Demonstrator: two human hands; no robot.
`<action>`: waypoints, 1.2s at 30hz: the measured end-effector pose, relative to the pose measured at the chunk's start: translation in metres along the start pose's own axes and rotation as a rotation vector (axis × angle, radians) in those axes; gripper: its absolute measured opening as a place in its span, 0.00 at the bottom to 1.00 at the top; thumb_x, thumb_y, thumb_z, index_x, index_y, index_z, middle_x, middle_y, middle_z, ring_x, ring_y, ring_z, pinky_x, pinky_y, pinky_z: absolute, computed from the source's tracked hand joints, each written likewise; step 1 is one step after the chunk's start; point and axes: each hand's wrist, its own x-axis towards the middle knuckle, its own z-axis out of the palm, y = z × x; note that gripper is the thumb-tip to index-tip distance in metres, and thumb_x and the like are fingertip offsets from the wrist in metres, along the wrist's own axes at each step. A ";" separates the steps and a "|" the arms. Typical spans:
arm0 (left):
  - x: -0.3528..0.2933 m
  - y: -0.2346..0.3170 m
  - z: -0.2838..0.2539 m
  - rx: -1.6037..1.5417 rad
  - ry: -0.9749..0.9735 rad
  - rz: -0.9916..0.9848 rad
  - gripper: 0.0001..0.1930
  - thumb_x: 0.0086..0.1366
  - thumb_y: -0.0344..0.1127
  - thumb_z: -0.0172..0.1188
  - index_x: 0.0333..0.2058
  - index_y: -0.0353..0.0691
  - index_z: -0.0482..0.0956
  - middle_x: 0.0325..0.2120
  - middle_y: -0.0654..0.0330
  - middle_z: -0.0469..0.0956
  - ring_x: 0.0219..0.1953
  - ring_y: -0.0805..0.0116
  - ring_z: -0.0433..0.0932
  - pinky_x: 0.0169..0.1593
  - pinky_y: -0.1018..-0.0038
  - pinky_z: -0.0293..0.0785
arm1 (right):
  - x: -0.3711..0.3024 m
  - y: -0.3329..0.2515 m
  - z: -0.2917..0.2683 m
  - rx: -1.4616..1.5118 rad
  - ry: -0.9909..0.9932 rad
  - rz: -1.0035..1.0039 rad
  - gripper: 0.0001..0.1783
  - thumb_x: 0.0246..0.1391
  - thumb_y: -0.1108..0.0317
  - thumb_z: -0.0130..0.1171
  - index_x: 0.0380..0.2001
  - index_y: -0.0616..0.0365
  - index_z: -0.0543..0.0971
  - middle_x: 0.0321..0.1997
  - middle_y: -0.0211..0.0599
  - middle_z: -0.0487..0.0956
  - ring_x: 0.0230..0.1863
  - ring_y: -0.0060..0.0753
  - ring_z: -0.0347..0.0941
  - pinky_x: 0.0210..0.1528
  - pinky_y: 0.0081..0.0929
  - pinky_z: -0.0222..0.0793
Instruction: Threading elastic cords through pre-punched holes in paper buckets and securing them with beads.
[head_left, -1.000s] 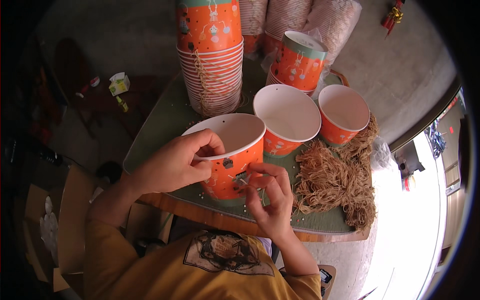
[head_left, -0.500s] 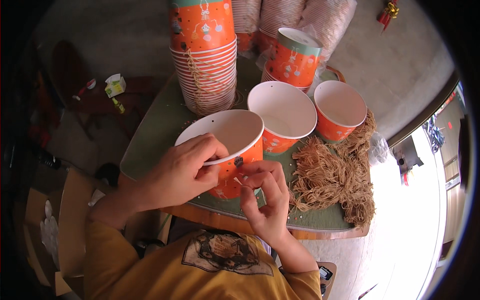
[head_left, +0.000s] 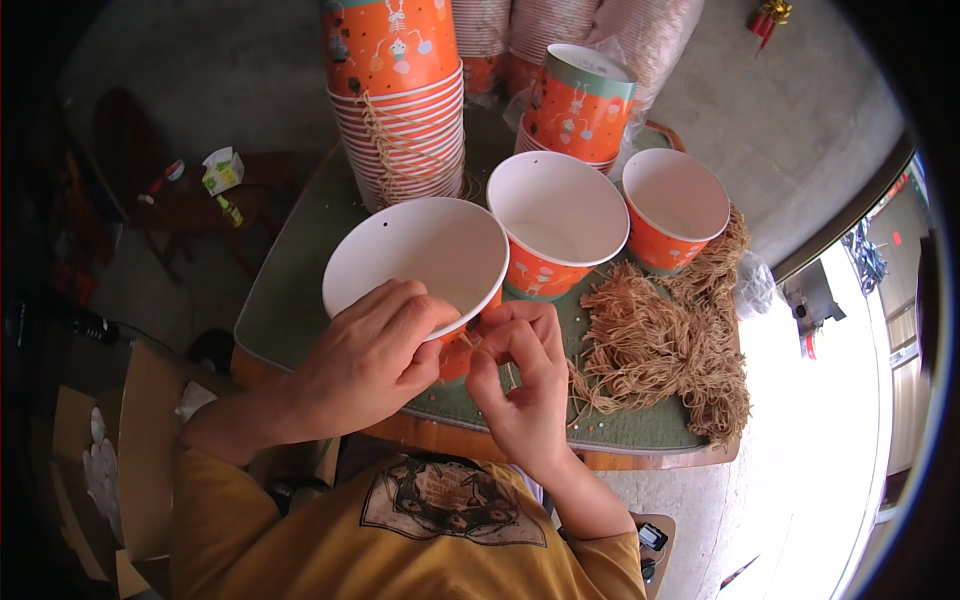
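Observation:
A white-lined orange paper bucket (head_left: 420,245) stands nearest me on the table, a small punched hole showing at its far rim. My left hand (head_left: 370,340) is closed on its near rim, fingers inside and thumb outside. Just right of it, my right hand (head_left: 525,375) pinches the end of a thin tan cord (head_left: 466,341) against the bucket's outer wall, below the rim. The fingertips partly hide the cord. Two more open buckets, one in the middle (head_left: 560,212) and one on the right (head_left: 678,195), stand alongside. A loose heap of tan cords (head_left: 650,345) lies in front of them.
A tall stack of nested upside-down buckets (head_left: 400,140), cord loops hanging on its side, rises at the back left. A shorter upside-down stack (head_left: 575,112) stands back right, before plastic-wrapped stacks (head_left: 555,30). A cardboard box (head_left: 150,440) sits at lower left.
The near bucket has shifted left and slightly away from me, my left hand staying on its rim. My right hand has brought the cord end up close to the wall.

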 end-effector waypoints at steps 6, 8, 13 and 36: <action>-0.002 -0.002 0.003 0.039 -0.008 0.016 0.16 0.51 0.20 0.58 0.40 0.36 0.70 0.30 0.54 0.69 0.35 0.54 0.74 0.40 0.61 0.73 | 0.001 0.003 0.003 -0.013 -0.006 0.014 0.06 0.46 0.81 0.60 0.27 0.64 0.73 0.42 0.43 0.70 0.38 0.32 0.71 0.35 0.24 0.74; -0.003 -0.003 0.005 0.049 -0.007 0.023 0.16 0.51 0.20 0.58 0.40 0.36 0.70 0.30 0.54 0.69 0.35 0.54 0.74 0.40 0.61 0.73 | 0.002 0.003 0.003 -0.045 -0.010 0.015 0.06 0.46 0.81 0.61 0.27 0.64 0.73 0.41 0.42 0.70 0.37 0.31 0.71 0.34 0.24 0.75; -0.004 -0.004 0.008 0.046 -0.017 0.013 0.16 0.52 0.20 0.58 0.40 0.36 0.70 0.30 0.54 0.69 0.35 0.54 0.74 0.40 0.61 0.73 | 0.000 0.007 0.006 -0.013 -0.009 0.043 0.06 0.46 0.80 0.61 0.27 0.63 0.74 0.40 0.41 0.69 0.37 0.31 0.71 0.34 0.24 0.75; 0.015 -0.022 0.014 -0.482 -0.393 -0.385 0.04 0.64 0.28 0.53 0.33 0.35 0.69 0.30 0.57 0.75 0.31 0.59 0.76 0.36 0.66 0.71 | -0.004 0.019 0.003 -0.057 0.004 0.090 0.07 0.49 0.77 0.63 0.29 0.64 0.74 0.38 0.40 0.71 0.32 0.31 0.72 0.31 0.23 0.73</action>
